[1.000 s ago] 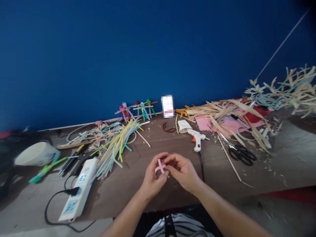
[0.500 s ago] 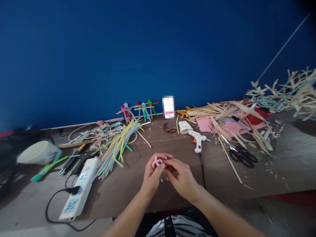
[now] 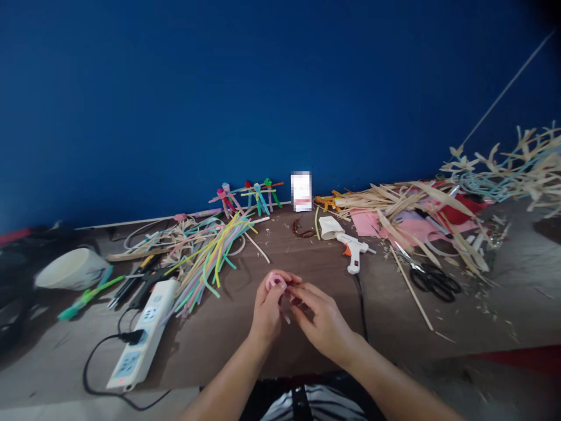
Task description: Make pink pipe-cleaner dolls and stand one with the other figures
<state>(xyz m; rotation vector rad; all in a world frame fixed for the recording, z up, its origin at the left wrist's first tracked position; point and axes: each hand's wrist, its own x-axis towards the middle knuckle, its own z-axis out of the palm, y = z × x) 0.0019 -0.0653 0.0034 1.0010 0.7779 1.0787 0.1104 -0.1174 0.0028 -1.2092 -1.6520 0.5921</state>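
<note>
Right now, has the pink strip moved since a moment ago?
Yes: the pink strip has shifted left, closer to the white power strip than before.

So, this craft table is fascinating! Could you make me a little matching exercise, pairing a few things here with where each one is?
Things:
1. Glue gun
2. Black-handled scissors
3. Power strip
4. Pink strip

Places:
A. Near left, beside the heap of coloured strips
B. Far right, beside a thin wooden stick
C. In the left hand
D. Centre back, beside a white paper wad

Pairs: 1-D, 2-B, 3-A, 4-C
</note>
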